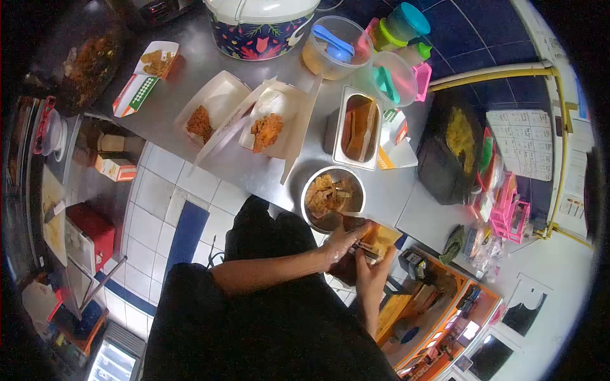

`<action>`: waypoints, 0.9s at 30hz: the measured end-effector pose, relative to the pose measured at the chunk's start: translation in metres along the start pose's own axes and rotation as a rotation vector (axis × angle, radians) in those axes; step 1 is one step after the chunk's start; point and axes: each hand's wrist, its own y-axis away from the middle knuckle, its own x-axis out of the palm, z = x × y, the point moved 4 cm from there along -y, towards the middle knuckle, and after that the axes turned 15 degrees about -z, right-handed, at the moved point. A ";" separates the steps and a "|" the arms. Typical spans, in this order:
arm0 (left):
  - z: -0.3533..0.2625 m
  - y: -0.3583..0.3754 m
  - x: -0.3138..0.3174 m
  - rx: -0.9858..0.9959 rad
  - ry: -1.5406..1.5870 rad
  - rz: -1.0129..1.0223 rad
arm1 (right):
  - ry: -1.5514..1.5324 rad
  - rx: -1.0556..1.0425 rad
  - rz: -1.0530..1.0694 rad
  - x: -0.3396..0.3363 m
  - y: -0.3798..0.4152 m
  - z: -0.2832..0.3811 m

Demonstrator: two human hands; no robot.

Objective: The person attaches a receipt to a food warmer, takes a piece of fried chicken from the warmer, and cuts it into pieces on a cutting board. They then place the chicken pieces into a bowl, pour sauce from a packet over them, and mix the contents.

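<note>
My left hand reaches across from the left, with its fingers closed on a folded brown paper packet. My right hand grips the same packet from below, thumb pressed on its near edge. Both hands meet beside the counter's front edge. Right above them stands a steel bowl with pieces of fried food in it. Beyond the bowl is a rectangular steel container of reddish-brown sauce. What lies between my fingers at the packet's edge is too small to make out.
Two open boxes on the counter hold rice and fried chicken. A smaller printed box lies at left. A flowered rice pot and plastic tubs line the back. Woks stand at both sides.
</note>
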 end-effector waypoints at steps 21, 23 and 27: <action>-0.009 0.009 0.019 -0.091 0.070 0.301 | 0.206 -0.140 -0.164 -0.008 0.013 0.027; -0.007 0.009 0.022 -0.131 -0.017 0.317 | 0.188 -0.154 -0.169 -0.010 0.014 0.027; -0.005 0.009 0.020 -0.142 -0.035 0.290 | 0.217 -0.127 -0.188 -0.010 0.014 0.025</action>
